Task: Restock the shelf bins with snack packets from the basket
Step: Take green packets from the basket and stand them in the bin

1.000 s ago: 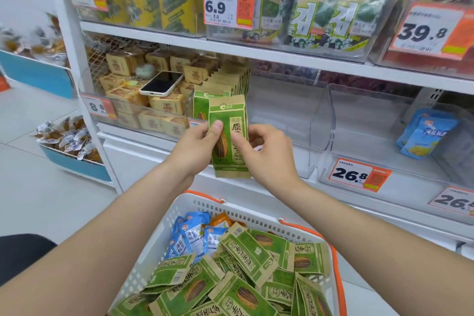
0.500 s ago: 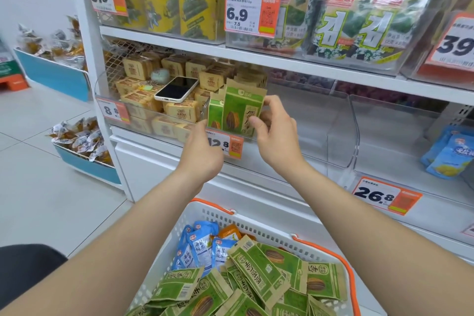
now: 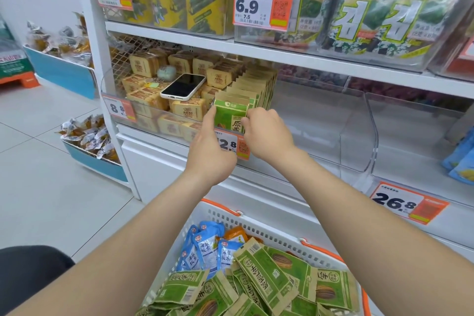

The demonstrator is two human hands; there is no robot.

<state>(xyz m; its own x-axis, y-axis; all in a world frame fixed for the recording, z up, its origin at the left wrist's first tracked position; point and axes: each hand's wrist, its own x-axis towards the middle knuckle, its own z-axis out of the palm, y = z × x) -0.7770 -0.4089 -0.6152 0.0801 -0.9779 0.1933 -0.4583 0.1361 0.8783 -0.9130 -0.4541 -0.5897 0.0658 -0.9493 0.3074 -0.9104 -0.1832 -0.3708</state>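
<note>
view: head
green packet (image 3: 231, 117): upright, long axis vertical, at near-left front of clear bin (image 3: 359, 141), touching the row of like packets (image 3: 256, 84) behind
left hand (image 3: 210, 147): thumb and fingers pinch packet's left edge
right hand (image 3: 266, 133): curled fingers pinch its right edge
bearing: packet just far of both hands, between them; neither nearer
next, likely: let go, then reach to basket (image 3: 259, 226), near and below

Front of the row (image 3: 256, 84) in the shelf bin (image 3: 320, 136): packet (image 3: 230, 115), held between left hand (image 3: 210, 151) and right hand (image 3: 266, 133). Left of that: phone (image 3: 183, 86) atop boxes (image 3: 188, 109). Below, before the shelf: basket (image 3: 256, 228).
</note>
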